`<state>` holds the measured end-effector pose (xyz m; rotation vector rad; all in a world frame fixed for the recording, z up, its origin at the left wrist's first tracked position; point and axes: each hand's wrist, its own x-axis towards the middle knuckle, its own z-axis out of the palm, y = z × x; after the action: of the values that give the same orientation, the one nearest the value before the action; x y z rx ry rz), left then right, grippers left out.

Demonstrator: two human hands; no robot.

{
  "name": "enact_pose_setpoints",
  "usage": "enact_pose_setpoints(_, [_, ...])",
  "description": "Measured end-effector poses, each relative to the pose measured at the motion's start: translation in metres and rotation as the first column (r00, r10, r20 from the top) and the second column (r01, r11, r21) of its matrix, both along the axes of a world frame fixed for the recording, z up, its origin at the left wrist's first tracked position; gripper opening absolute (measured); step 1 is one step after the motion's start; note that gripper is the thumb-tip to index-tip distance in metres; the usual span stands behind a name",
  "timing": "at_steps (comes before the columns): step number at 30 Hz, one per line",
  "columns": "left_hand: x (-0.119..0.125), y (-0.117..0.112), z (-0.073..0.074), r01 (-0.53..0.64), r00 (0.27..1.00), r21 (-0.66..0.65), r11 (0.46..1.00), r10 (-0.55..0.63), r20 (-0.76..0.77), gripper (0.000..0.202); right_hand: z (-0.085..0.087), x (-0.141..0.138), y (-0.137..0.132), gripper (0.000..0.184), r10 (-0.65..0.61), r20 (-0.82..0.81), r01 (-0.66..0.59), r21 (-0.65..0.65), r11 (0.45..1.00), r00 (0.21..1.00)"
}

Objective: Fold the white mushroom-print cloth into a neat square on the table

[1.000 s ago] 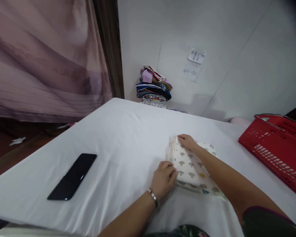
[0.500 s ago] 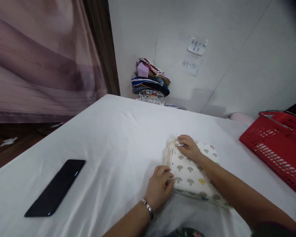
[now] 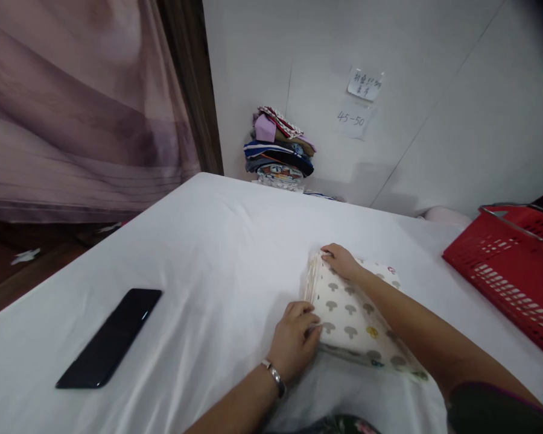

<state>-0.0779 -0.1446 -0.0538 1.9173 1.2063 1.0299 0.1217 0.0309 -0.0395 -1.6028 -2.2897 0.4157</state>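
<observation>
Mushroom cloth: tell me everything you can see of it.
The cloth looks like soft white fabric printed with grey mushrooms, one yellow one and a few small coloured marks. It lies flat on the white sheet, folded, with layers showing along its left edge. The left hand touches that edge toward the near corner, the right hand the far left corner. The right forearm hides part of it.

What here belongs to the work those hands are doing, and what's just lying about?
In the work:
cloth, folded
left hand, touching its near left edge
right hand, touching its far left corner
white sheet, beneath the cloth

Apparently just lying about:
phone
basket
clothes pile
</observation>
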Motion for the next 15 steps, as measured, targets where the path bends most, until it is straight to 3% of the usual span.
enact_pose_setpoints(4, [0.002,-0.002,-0.002,-0.054,0.998,-0.027,0.998,0.053,-0.017,0.015,-0.009,0.002,-0.001,0.019,0.034,-0.017,-0.032,0.104,0.994,0.999])
enact_pose_setpoints(8, [0.003,-0.001,-0.004,-0.057,0.998,-0.034,0.998,0.056,-0.027,0.016,-0.016,0.002,0.002,0.021,-0.002,-0.018,0.004,0.102,0.995,1.000])
enact_pose_setpoints(15, [0.000,0.001,-0.002,-0.028,0.999,-0.044,0.999,0.029,0.016,0.016,-0.001,-0.004,-0.023,0.037,0.024,-0.016,-0.018,0.285,0.958,1.000])
